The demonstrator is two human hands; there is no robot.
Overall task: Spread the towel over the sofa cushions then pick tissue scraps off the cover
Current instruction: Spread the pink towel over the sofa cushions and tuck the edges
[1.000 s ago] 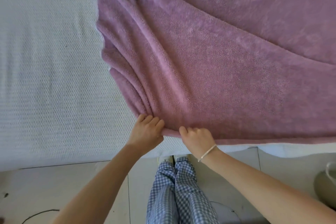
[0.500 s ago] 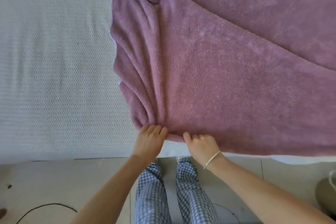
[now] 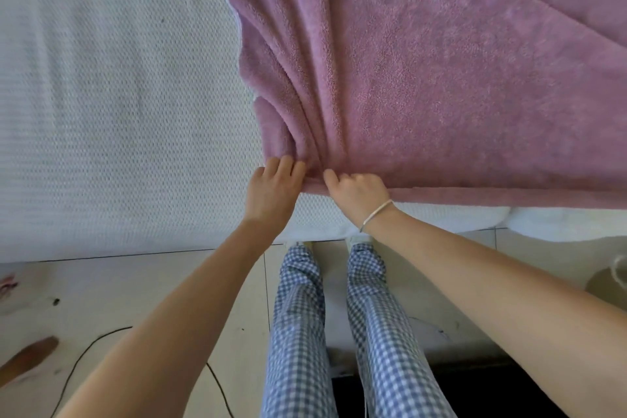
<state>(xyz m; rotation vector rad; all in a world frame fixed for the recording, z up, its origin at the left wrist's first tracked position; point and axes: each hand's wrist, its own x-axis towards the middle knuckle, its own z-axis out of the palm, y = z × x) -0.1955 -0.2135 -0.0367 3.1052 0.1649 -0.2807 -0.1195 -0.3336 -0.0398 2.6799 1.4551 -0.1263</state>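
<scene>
A large mauve towel lies over the right part of the sofa, bunched into folds that run down to its near left corner. My left hand pinches that gathered corner at the sofa's front edge. Just to the right, my right hand, with a thin bracelet at the wrist, grips the towel's near hem. The white textured sofa cover is bare on the left. No tissue scraps show on it.
The sofa's front edge runs across the middle of the view, with pale floor tiles below. A black cable trails on the floor at lower left, near a brown object. A round container sits at the right edge.
The view has shifted left and pulled back, so the towel sits further right and higher. Both hands keep their hold on the near corner, now closer together.
</scene>
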